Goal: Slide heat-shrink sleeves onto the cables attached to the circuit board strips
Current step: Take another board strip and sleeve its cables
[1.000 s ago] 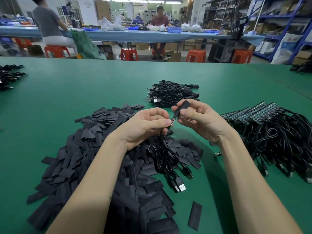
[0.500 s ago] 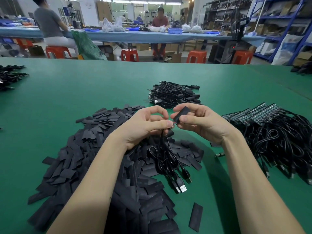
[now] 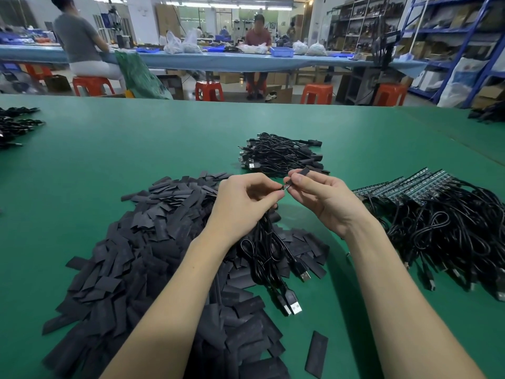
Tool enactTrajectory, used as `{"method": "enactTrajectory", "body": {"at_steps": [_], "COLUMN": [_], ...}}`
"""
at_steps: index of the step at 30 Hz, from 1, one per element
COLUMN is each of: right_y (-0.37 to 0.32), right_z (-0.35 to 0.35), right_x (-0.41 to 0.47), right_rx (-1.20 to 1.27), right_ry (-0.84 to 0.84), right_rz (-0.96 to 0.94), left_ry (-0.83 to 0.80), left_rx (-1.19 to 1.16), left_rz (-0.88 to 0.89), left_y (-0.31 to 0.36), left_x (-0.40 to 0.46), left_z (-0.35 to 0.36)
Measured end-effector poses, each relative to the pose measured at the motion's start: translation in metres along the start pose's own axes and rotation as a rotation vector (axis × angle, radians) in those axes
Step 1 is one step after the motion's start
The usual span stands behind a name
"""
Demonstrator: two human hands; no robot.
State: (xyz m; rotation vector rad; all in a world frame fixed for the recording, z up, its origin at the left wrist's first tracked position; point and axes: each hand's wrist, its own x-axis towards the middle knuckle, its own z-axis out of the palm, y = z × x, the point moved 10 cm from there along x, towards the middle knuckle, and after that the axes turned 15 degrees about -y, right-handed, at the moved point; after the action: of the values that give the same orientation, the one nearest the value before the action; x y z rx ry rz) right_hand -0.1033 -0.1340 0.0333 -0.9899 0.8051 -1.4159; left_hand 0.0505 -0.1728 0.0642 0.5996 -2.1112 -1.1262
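plainly light and floppy, the flat black heat-shrink sleeve (image 3: 303, 172) pinched in the right hand (image 3: 319, 199) above the green table (image 3: 136, 149) wants holding by its edges, while the left hand (image 3: 246, 199) pinches the small circuit board strip (image 3: 285, 187) with its limp black cable (image 3: 269, 253) dangling.

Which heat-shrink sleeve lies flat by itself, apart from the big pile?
The lone heat-shrink sleeve on the bare green table, near the bottom edge between the forearms. Every other loose sleeve sits in the sleeve pile.
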Motion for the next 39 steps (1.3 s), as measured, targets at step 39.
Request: {"method": "enactTrajectory", "body": {"at_steps": [39], "right_y": [0.011], "right_z": [0.019], "right_x": [0.000], "right_rx": [-0.070], "right_ry": [-0.140], "right_rz": [0.070], "left_ry": [-0.123], "left_rx": [-0.417], "left_rz": [-0.046], "left_y": [-0.014], "left_x": [0.000], "left_z": [0.009]}}
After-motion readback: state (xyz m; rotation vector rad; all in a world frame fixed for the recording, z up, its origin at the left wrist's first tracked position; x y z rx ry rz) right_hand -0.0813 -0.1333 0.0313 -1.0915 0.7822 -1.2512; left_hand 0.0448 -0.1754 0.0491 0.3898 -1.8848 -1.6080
